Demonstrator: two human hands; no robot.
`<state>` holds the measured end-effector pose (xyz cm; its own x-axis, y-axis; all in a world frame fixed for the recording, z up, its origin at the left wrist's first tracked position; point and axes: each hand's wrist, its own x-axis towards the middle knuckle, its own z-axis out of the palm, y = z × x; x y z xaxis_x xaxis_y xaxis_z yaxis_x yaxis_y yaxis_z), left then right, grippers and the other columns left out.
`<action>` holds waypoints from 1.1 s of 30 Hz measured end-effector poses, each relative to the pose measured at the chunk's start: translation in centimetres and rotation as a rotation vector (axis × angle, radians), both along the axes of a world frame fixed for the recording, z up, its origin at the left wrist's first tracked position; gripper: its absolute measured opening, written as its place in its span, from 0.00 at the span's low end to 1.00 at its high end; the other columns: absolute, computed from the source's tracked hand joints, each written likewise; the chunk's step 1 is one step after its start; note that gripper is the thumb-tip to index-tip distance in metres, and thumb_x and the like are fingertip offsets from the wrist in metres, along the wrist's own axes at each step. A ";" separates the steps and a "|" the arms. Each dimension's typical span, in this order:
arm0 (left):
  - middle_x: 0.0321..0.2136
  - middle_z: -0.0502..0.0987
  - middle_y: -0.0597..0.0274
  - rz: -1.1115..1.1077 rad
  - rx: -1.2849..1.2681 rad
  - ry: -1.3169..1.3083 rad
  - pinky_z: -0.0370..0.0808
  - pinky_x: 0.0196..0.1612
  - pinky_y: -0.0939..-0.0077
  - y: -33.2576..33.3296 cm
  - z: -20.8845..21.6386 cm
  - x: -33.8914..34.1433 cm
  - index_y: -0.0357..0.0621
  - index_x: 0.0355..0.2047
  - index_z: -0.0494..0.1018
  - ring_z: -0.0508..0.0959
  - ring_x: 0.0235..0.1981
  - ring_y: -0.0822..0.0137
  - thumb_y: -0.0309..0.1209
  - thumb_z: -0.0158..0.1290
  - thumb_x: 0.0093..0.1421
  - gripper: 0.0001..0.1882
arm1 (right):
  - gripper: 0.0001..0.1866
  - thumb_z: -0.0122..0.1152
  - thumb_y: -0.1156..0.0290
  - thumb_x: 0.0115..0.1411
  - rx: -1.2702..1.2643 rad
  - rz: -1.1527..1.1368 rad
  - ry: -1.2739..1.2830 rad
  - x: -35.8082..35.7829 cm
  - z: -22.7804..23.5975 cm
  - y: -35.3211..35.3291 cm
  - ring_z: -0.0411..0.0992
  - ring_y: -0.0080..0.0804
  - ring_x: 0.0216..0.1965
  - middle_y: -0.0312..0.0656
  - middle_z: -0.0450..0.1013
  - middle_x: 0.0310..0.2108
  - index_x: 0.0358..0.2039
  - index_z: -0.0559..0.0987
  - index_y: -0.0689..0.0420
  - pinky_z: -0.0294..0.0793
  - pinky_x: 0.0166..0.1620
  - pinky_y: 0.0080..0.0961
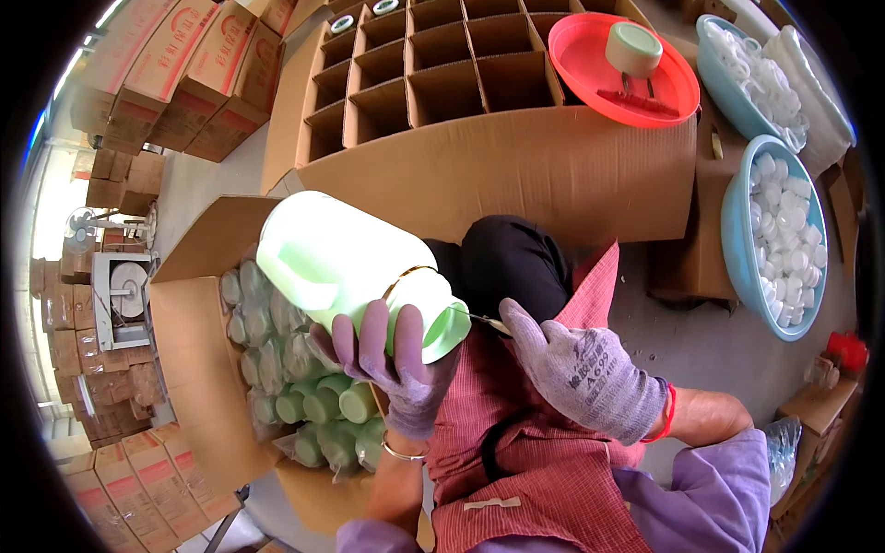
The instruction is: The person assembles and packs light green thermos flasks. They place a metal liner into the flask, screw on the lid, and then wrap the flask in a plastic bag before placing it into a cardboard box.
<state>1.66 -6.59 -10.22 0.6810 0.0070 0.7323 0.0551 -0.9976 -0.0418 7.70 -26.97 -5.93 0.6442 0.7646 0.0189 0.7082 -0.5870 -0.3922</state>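
My left hand [406,373], in a grey-purple work glove, is closed under the neck of a pale green jug [355,244] with a side handle. The jug lies tilted over my lap, its open mouth toward my right hand and its base toward the upper left. A thin dark band rings its shoulder. My right hand [590,378], gloved alike, grips a small knife [495,323]. The thin blade's tip is at the rim of the jug's mouth; whether it touches I cannot tell. Most of the knife's handle is hidden in my fingers.
Ahead stands a divided cardboard carton [442,92] with a red plastic basin [576,55] on its right corner, holding a green cup-shaped piece [634,50]. A blue basin [737,249] of white caps is at right. An open box [198,369] of bagged green cups sits at left.
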 end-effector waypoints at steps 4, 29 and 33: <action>0.54 0.62 0.54 0.092 -0.003 -0.044 0.55 0.66 0.32 -0.4 -1.3 -0.6 0.43 0.54 0.62 0.59 0.60 0.44 0.45 0.68 0.52 0.37 | 0.26 0.57 0.69 0.62 -0.035 0.019 0.055 -1.1 -0.7 0.2 0.73 0.35 0.17 0.40 0.70 0.20 0.59 0.69 0.63 0.71 0.19 0.32; 0.56 0.60 0.48 0.138 0.125 -0.102 0.60 0.60 0.33 1.4 -5.3 -2.9 0.42 0.58 0.60 0.60 0.58 0.45 0.49 0.66 0.53 0.40 | 0.19 0.39 0.59 0.74 0.131 0.096 1.802 0.3 -3.4 1.4 0.77 0.25 0.17 0.38 0.77 0.22 0.50 0.74 0.57 0.76 0.19 0.20; 0.59 0.58 0.47 -0.273 -0.410 0.428 0.62 0.59 0.34 5.1 -9.6 -8.3 0.42 0.63 0.56 0.59 0.61 0.43 0.45 0.67 0.54 0.44 | 0.22 0.41 0.54 0.73 0.164 0.127 1.839 0.4 -2.0 2.3 0.75 0.24 0.17 0.37 0.76 0.24 0.54 0.74 0.54 0.73 0.17 0.16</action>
<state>-6.66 -1.45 -19.83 0.9286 0.0141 0.3709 -0.1393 -0.9130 0.3835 8.14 -24.69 -7.95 -0.1177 0.8673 -0.4836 -0.5935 -0.4519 -0.6660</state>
